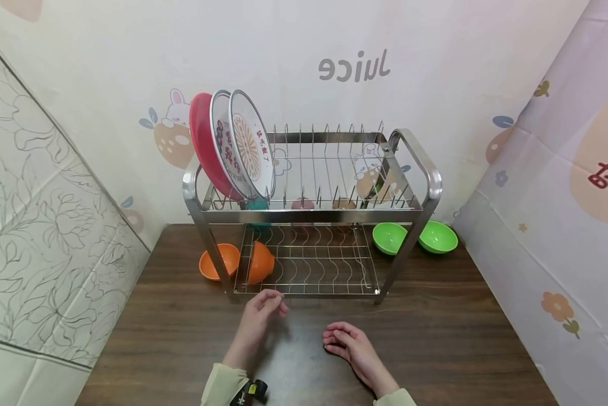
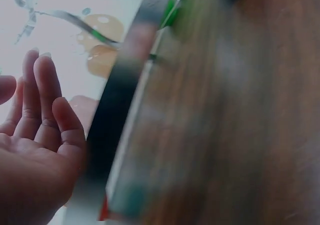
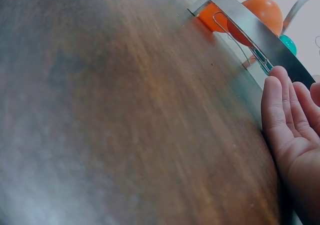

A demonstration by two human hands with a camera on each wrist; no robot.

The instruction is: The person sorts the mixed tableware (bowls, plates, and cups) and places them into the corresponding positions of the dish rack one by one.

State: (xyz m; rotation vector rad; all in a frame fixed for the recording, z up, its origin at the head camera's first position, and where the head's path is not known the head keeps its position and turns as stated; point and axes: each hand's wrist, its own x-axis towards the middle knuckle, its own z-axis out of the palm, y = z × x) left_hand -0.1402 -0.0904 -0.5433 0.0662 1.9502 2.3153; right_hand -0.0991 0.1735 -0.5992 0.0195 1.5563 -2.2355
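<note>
A two-tier metal dish rack [image 1: 304, 216] stands on the brown table. My left hand [image 1: 263, 309] is just in front of its lower left part, fingers loosely bent, holding nothing. Nearest to it is an orange bowl [image 1: 261, 264] tipped on its side on the lower tier. My right hand [image 1: 352, 347] rests on the table farther right with its side down, and its relaxed fingers [image 3: 272, 102] hold nothing. On the upper tier's left end, a red plate [image 1: 201, 138] and two white plates, the front one patterned [image 1: 257, 148], stand on edge.
A second orange bowl [image 1: 217, 262] sits on the table at the rack's left leg. Two green bowls, one inner [image 1: 388, 238] and one outer [image 1: 438, 237], are by the right leg. Behind the rack, a teal object [image 1: 258, 211] is partly hidden. Printed cloth walls [image 1: 294, 56] enclose the table.
</note>
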